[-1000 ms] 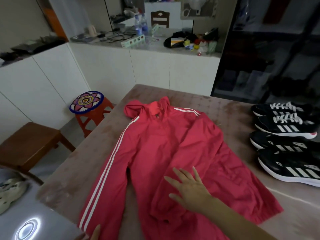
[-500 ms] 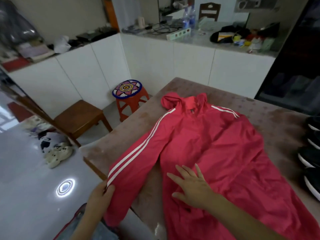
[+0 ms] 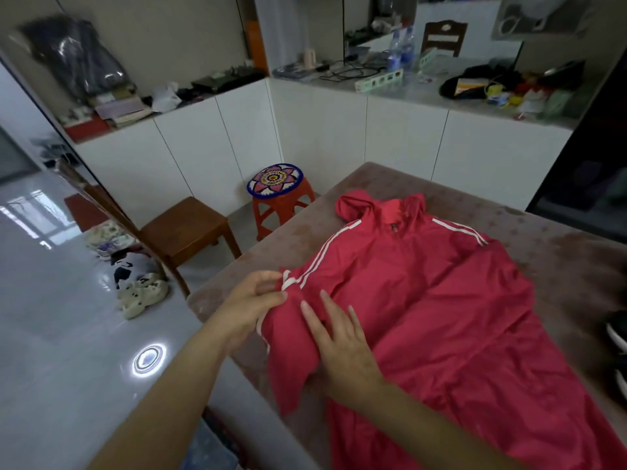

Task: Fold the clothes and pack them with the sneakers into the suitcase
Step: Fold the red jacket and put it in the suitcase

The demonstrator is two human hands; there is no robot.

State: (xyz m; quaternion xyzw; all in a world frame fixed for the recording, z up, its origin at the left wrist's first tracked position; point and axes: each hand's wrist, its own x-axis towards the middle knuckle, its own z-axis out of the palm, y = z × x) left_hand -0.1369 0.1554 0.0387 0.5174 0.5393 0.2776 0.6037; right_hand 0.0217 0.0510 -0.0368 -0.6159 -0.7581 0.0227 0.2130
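A red jacket [image 3: 441,300] with white stripes lies spread front-up on the table [image 3: 559,252], collar at the far end. Its left sleeve [image 3: 291,334] is doubled back over the jacket's body. My left hand [image 3: 251,303] pinches the sleeve at the striped fold. My right hand [image 3: 339,337] lies flat on the folded sleeve with fingers straight. Black sneakers [image 3: 618,337] with white soles peek in at the right edge. No suitcase is in view.
An orange stool [image 3: 276,198] with a flower-pattern seat and a brown wooden bench [image 3: 186,228] stand off the table's far left corner. Pale shoes [image 3: 142,293] lie on the glossy floor. White cabinets with cluttered tops line the back walls.
My left hand has lifted the left sleeve from the table's edge and folded it inward over the jacket. My right hand shifted onto the sleeve. The view turned further left.
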